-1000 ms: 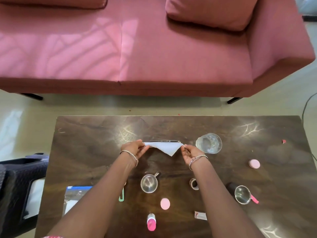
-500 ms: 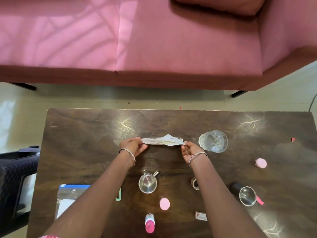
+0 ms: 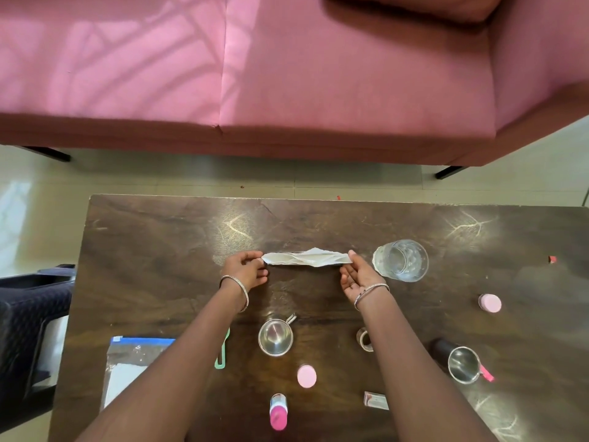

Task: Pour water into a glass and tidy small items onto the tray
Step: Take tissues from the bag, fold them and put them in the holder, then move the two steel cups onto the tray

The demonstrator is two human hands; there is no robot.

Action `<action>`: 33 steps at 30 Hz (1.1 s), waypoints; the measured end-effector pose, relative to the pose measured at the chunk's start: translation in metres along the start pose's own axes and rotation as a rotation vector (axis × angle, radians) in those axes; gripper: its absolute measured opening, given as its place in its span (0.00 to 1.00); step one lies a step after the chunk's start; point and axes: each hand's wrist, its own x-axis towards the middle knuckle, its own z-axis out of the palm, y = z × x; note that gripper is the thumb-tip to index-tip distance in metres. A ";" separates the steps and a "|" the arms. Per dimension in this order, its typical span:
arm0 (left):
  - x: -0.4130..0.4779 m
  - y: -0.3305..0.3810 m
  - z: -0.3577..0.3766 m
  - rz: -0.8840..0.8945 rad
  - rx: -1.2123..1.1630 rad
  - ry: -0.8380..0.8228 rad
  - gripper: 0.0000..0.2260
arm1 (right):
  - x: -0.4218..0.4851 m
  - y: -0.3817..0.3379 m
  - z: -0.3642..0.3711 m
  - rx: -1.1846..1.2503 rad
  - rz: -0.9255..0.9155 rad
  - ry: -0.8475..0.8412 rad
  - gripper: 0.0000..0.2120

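Centrally, over the middle of the dark wooden table (image 3: 153, 250), both hands grasp one crumpled white tissue (image 3: 307, 259), stretched into a narrow strip between them. The left hand (image 3: 247, 271) pinches its left end with curled fingers. The right hand (image 3: 358, 275), palm turned partly up, holds its right end between thumb and fingers. A thin bangle sits on each wrist.

Just right of the right hand stands the clear glass (image 3: 400, 260); whether it holds water I cannot tell. Nearer, between the forearms, rests a small steel cup (image 3: 275, 337), with a ring of tape (image 3: 364, 339) beside the right forearm. Nearer still lie a pink round cap (image 3: 306, 376), a pink-capped bottle (image 3: 278, 411) and a small box (image 3: 376, 401). To the right are a second steel cup (image 3: 463, 365) and another pink cap (image 3: 490, 303). On the near left lie a zip bag (image 3: 134, 362) and a green clip (image 3: 221, 355). Beyond the table's far edge stands a pink sofa (image 3: 287, 74).
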 end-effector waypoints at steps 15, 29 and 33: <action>-0.057 -0.037 -0.030 0.154 0.071 0.129 0.07 | -0.034 0.025 -0.023 -0.056 -0.118 0.093 0.06; -0.193 -0.087 -0.046 0.498 0.585 0.187 0.11 | -0.149 0.107 -0.156 -0.415 -0.541 -0.059 0.04; -0.175 -0.086 -0.022 0.506 0.919 0.063 0.32 | -0.149 0.119 -0.194 -0.503 -0.584 -0.082 0.04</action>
